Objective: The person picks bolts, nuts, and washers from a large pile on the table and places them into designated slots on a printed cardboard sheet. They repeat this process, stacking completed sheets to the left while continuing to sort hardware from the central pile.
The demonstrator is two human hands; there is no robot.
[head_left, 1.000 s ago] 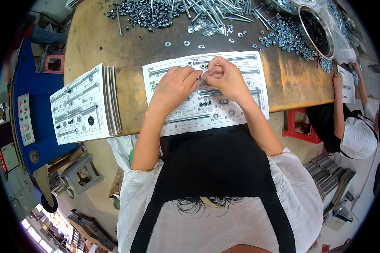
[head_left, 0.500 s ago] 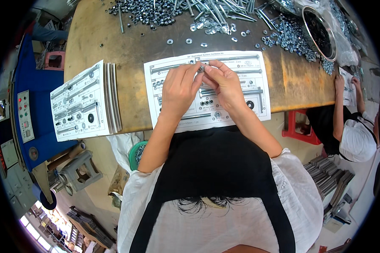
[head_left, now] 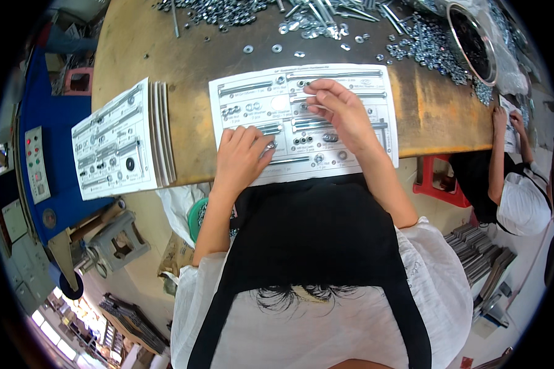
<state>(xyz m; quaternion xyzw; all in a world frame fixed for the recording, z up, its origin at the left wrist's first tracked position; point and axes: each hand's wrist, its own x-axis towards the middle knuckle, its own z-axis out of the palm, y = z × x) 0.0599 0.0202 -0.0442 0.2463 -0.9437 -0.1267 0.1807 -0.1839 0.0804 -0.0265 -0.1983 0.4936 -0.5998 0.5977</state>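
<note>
A white printed card [head_left: 228, 166] with pictures of bolts, nuts and washers lies on the table in front of me. On its left half rests my left hand [head_left: 243, 157], palm down, its thumb and forefinger closed on a small shiny metal part [head_left: 270, 146] whose kind I cannot make out. Over the upper right part of the card hovers my right hand [head_left: 345, 117], fingers loosely curled and apart, with nothing visible between them. Its forearm hides part of the card's right side.
Left of the card stands a stack of similar cards [head_left: 114, 144]. Farther back lie piles of nuts [head_left: 228, 12], loose washers [head_left: 277, 48], bolts [head_left: 326, 12] and a tipped metal bowl [head_left: 474, 46]. A co-worker [head_left: 520, 190] sits at right, holding a card.
My hands were together over the card's upper middle, pinching a small metal part. Now they are apart: the left has come down nearer me, while the right has shifted slightly right and opened.
</note>
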